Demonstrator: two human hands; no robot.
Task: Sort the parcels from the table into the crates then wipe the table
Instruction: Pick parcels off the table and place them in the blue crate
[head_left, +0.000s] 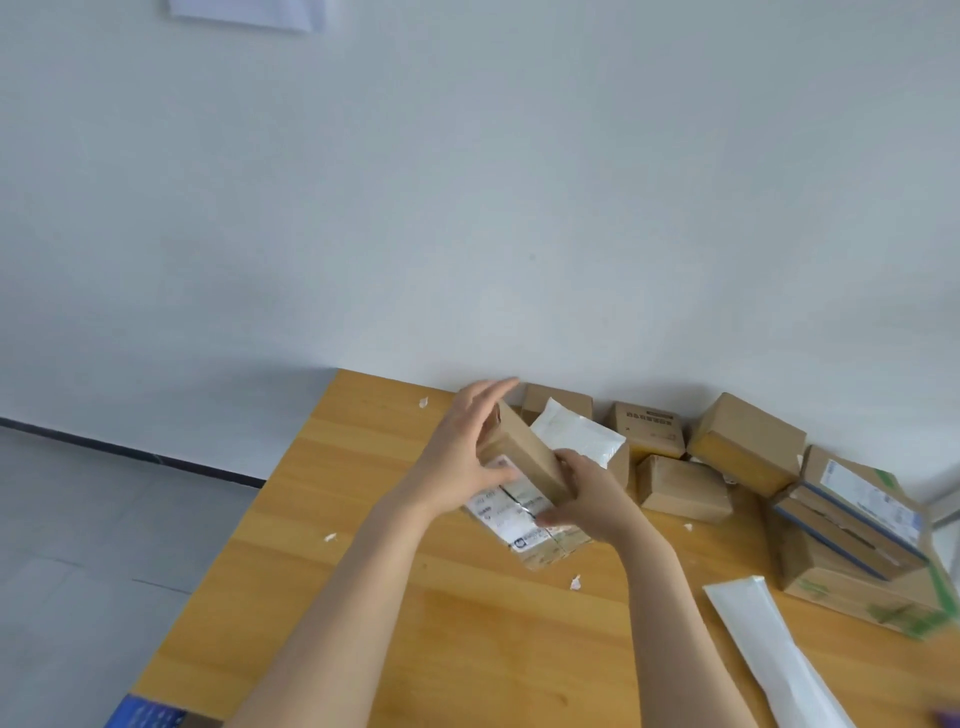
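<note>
A brown cardboard parcel (524, 462) with a white shipping label is tilted above the wooden table (395, 597), held between both hands. My left hand (467, 447) lies along its left side, fingers straight and thumb on the label face. My right hand (587, 493) grips its lower right corner with curled fingers. Behind it a white padded parcel (576, 434) rests on small brown boxes (647, 426). More brown boxes (683, 488) line the wall.
A stack of larger labelled boxes (857, 540) with green tape stands at the right edge. A long white mailer (763, 644) lies at the front right. Small white paper scraps (575, 583) dot the table. A blue object (148, 713) shows at the bottom left. No crate is in view.
</note>
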